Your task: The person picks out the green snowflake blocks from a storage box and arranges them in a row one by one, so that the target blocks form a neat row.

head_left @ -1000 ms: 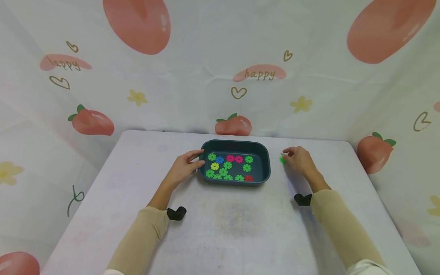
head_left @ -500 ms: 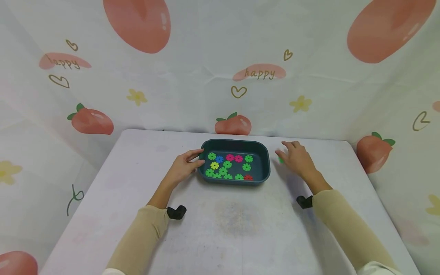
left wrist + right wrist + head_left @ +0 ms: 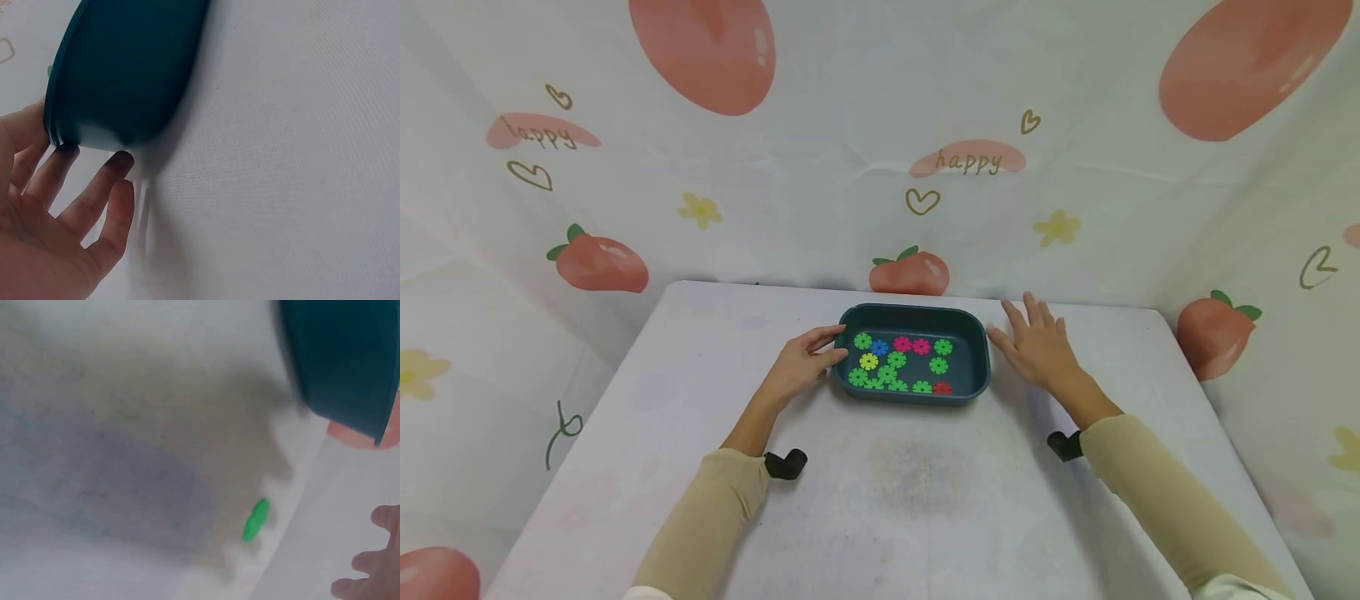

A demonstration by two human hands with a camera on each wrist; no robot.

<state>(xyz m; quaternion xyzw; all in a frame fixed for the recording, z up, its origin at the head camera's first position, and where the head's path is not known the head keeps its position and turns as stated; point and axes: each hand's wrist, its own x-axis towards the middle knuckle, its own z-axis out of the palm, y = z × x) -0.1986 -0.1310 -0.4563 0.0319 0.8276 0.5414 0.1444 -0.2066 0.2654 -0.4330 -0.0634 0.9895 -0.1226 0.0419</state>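
Note:
A dark teal rectangular tub [image 3: 982,367] sits toward the back of the table. Inside lie several flat notched plastic discs, mostly green [image 3: 938,365], with a yellow disc [image 3: 868,362], a blue disc [image 3: 879,347], pink discs [image 3: 902,345] and a red disc [image 3: 942,388]. My left hand [image 3: 802,365] grips the tub's left end at the rim, fingertips against the outer wall in the left wrist view. With fingers spread and nothing held, my right hand [image 3: 1039,346] hovers just right of the tub. Beneath it a green disc [image 3: 256,520] lies on the table, hidden in the head view.
The white-covered table [image 3: 910,517] extends in front of the tub and to both sides. Behind its back edge hangs a white cloth [image 3: 820,225] printed with peaches, hearts and flowers. Each wrist carries a black camera mount [image 3: 786,465].
My right hand has let go of the green disc, opened and spread its fingers, and shifted slightly left and forward toward the tub. The left hand and tub stay put.

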